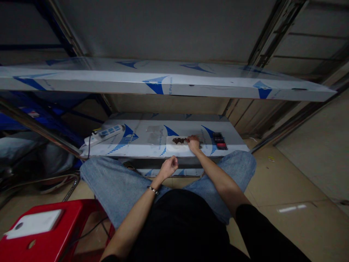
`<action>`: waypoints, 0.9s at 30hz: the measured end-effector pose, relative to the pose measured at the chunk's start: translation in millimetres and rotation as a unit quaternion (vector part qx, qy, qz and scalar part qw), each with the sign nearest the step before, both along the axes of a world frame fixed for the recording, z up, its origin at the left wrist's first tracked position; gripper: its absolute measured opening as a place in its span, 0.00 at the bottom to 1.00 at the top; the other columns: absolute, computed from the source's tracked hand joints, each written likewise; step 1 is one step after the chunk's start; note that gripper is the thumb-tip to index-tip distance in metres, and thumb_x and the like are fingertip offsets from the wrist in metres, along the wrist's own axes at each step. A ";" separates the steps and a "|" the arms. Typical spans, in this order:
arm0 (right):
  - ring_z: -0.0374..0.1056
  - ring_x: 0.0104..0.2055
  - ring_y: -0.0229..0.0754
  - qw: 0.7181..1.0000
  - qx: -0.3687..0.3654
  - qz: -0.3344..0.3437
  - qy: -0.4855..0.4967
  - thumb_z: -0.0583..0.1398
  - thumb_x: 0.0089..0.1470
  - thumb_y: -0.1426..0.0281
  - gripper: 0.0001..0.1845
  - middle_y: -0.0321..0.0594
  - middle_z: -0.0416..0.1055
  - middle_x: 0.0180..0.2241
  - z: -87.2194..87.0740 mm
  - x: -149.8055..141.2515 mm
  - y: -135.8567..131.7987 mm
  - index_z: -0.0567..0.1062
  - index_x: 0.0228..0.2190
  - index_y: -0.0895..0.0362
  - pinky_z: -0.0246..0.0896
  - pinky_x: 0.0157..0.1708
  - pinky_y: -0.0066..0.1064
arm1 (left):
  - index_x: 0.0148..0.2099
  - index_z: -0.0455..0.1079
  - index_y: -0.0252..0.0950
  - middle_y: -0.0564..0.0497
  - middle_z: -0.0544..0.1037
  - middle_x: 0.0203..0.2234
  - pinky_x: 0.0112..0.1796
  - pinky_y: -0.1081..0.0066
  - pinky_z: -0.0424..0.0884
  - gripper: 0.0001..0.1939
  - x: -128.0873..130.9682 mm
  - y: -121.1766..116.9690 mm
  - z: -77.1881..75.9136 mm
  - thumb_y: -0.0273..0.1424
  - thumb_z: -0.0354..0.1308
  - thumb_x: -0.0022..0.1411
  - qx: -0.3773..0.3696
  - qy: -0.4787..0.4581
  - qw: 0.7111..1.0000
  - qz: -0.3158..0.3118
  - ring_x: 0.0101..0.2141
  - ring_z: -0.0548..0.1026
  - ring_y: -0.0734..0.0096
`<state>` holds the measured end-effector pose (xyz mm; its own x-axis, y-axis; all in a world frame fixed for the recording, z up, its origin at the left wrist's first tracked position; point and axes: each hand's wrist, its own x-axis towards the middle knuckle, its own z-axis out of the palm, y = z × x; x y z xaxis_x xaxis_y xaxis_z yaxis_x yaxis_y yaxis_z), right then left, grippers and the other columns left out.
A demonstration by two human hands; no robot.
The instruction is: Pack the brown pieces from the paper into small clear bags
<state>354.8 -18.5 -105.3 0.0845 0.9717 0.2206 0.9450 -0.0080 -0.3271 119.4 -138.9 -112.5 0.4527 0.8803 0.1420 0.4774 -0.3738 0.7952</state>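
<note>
On the lower shelf, a small heap of dark brown pieces lies on a white, sheet-like patch; the pieces are too small to name. At the heap's right end is my right hand, its fingertips pinched together and partly hidden. More dark bits show just beside it. My left hand hovers in front of the shelf's front edge, above my lap, with its fingers curled in and the thumb against them. Whatever it may hold is hidden.
A white power strip lies at the shelf's left end, and a pixelated dark-and-red item at its right. Above and beyond runs a film-covered upper shelf. A red stool bearing a white device stands at lower left.
</note>
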 end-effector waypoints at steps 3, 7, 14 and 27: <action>0.66 0.49 0.51 1.000 0.012 0.006 0.007 0.60 0.59 0.76 0.08 0.52 0.76 0.40 -4.0 1.2 0.6 0.82 0.35 0.60 0.56 0.53 0.37 | 0.37 0.66 0.37 0.55 0.72 0.27 0.33 0.73 0.62 0.05 -0.5 1.8 -0.7 0.27 0.56 0.56 -0.003 -0.014 1.000 0.012 0.29 0.68 0.73; 0.65 0.49 0.50 1.000 0.017 0.017 0.012 0.60 0.57 0.77 0.08 0.51 0.76 0.40 -3.4 0.1 -2.0 0.81 0.34 0.59 0.56 0.52 0.36 | 0.36 0.67 0.36 0.55 0.72 0.27 0.34 0.73 0.64 0.06 0.2 5.5 -4.9 0.25 0.57 0.54 -0.011 -0.073 0.997 0.032 0.29 0.69 0.74; 0.65 0.50 0.50 0.984 0.130 -0.030 0.116 0.59 0.59 0.71 0.10 0.51 0.74 0.43 17.4 -12.7 -19.4 0.81 0.34 0.59 0.58 0.54 0.37 | 0.37 0.74 0.31 0.49 0.78 0.30 0.39 0.69 0.69 0.08 -1.3 14.6 -9.1 0.23 0.59 0.52 -0.065 -0.178 0.980 0.066 0.32 0.74 0.70; 0.76 0.30 0.43 0.818 0.171 0.000 0.548 0.61 0.59 0.56 0.17 0.43 0.79 0.30 21.3 -66.5 -135.9 0.76 0.37 0.58 0.72 0.33 0.33 | 0.31 0.72 0.33 0.50 0.77 0.26 0.36 0.69 0.68 0.04 9.3 18.2 -9.9 0.22 0.60 0.50 -0.066 -0.155 0.984 0.059 0.29 0.72 0.71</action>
